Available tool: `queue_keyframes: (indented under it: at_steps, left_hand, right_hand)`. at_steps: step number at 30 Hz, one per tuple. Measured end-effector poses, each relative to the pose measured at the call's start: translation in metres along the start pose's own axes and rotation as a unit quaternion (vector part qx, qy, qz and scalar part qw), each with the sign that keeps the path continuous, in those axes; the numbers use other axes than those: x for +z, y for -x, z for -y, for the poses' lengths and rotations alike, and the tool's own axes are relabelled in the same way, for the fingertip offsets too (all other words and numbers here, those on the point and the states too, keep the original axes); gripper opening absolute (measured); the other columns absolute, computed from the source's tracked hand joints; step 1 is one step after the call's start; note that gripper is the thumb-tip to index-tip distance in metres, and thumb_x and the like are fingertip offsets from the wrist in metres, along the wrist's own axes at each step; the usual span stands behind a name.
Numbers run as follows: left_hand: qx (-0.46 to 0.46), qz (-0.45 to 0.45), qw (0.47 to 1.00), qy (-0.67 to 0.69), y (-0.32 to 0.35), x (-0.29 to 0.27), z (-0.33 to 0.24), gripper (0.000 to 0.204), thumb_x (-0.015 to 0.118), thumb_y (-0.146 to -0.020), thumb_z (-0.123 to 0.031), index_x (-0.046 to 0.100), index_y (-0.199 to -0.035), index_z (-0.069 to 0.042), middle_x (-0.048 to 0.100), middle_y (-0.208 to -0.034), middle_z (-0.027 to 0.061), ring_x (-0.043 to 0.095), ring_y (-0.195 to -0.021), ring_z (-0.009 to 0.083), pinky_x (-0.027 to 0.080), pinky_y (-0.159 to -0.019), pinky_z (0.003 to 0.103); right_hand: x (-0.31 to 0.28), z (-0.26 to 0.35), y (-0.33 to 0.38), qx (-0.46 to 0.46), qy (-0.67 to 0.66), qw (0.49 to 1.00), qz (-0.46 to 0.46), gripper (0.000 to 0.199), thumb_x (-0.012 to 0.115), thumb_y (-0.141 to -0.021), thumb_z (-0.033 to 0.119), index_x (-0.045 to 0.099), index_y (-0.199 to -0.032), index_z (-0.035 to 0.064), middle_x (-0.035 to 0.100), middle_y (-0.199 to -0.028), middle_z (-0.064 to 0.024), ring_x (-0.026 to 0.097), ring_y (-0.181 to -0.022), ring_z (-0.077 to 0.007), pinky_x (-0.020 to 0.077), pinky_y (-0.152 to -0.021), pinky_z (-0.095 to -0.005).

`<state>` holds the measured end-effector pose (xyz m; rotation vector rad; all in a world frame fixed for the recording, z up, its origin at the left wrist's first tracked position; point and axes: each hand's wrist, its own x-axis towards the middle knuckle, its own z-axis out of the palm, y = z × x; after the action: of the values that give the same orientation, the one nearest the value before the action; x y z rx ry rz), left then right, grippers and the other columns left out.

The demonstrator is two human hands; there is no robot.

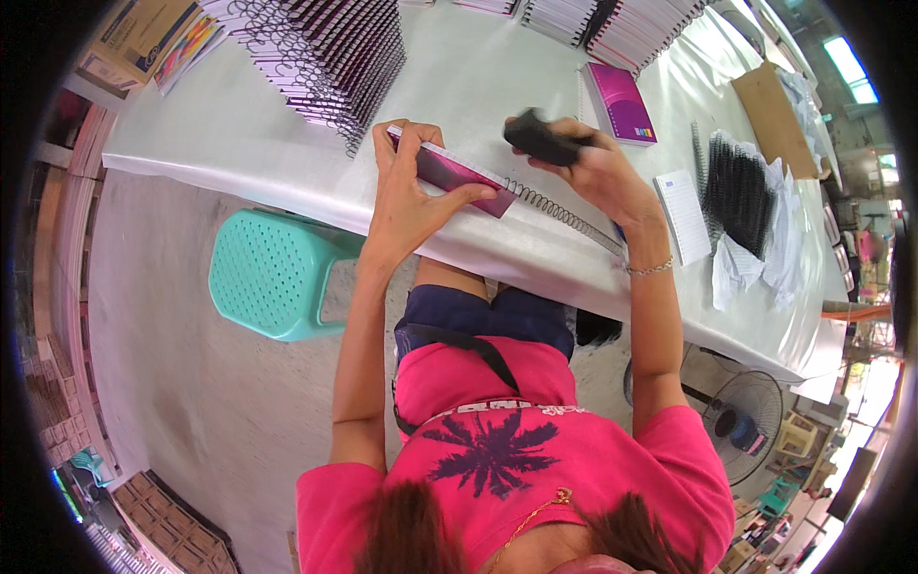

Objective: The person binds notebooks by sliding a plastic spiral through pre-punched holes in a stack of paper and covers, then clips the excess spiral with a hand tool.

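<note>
Left hand: the left hand (406,196) is clamped on a maroon-covered notebook (457,176), fingers curled over the far edge, thumb lying along the near cover, pinning it on the white table (239,134)
Right hand: the right hand (588,167) is closed round a small black tool (541,140), lifted just above the table, right of the notebook
Spiral wire: a black spiral wire (559,212) sticks out of the notebook's right end and trails along the table's near edge toward the right wrist; most of it looks outside the cover
Notebook position: near the table's front edge, straight ahead of the body, slightly tilted under the grip
Around it: a long slanted stack of bound notebooks (330,53) at far left, more stacks at the top, one purple notebook (620,100) lying flat, a white lined pad (684,215), a heap of loose black coils (738,187) on white paper
Below the table: a teal plastic stool (273,273) to the left, a floor fan (741,421) to the right
Risk, wire: the free length lies right on the table lip, so a tug or a brush of the forearm could, I'd say, drag it off or kink it
Risk, pages: if the left grip eases, the sheets may shift and the punched holes stop lining up, jamming the coil
Risk, tool: held in a fist close above the wire, it could snag a loop
</note>
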<state>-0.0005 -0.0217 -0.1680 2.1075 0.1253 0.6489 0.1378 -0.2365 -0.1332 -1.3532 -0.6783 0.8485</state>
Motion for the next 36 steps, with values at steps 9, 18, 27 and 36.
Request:
queue_keyframes:
  at_steps: [9, 18, 27, 36]
  left_hand:
    - [0.02, -0.001, 1.0, 0.011, -0.004, 0.001, -0.001, 0.069, 0.093, -0.057, -0.028, 0.05, -0.106, -0.007, 0.039, -0.103, 0.0088, 0.042, -0.104, 0.0263, 0.04, -0.09, 0.037]
    - [0.028, 0.019, 0.999, 0.014, -0.007, 0.003, -0.002, 0.07, 0.094, -0.057, -0.028, 0.049, -0.108, -0.008, 0.038, -0.105, 0.0082, 0.042, -0.101, 0.0244, 0.04, -0.089, 0.035]
    - [0.025, 0.035, 0.999, 0.029, -0.013, 0.0, -0.002, 0.07, 0.094, -0.056, -0.026, 0.05, -0.107, -0.008, 0.039, -0.102, 0.0079, 0.043, -0.098, 0.0231, 0.041, -0.086, 0.033]
    - [0.013, 0.07, 0.997, 0.043, -0.011, 0.001, -0.006, 0.072, 0.094, -0.055, -0.025, 0.05, -0.109, -0.007, 0.039, -0.107, 0.009, 0.045, -0.102, 0.026, 0.043, -0.089, 0.036]
  right_hand:
    - [0.003, 0.022, 0.027, -0.016, 0.028, 0.996, 0.089, 0.042, 0.078, -0.077, 0.034, 0.066, -0.103, 0.0032, 0.048, -0.145, -0.0176, 0.051, -0.124, -0.0228, 0.0342, -0.108, -0.0334]
    - [0.021, 0.016, 0.032, -0.035, 0.048, 0.998, -0.001, 0.031, 0.074, -0.083, 0.018, 0.067, -0.109, 0.0015, 0.058, -0.129, -0.0104, 0.056, -0.113, -0.0168, 0.0412, -0.102, -0.0309]
    - [0.024, 0.015, 0.04, -0.008, 0.075, 0.997, -0.006, 0.029, 0.072, -0.084, 0.017, 0.068, -0.109, 0.0015, 0.055, -0.137, -0.0096, 0.054, -0.108, -0.0142, 0.0419, -0.098, -0.0285]
    - [0.032, 0.012, 0.036, -0.033, 0.208, 0.971, -0.114, 0.031, 0.073, -0.086, 0.019, 0.068, -0.11, 0.0001, 0.049, -0.142, -0.0168, 0.052, -0.119, -0.0191, 0.0388, -0.104, -0.0313]
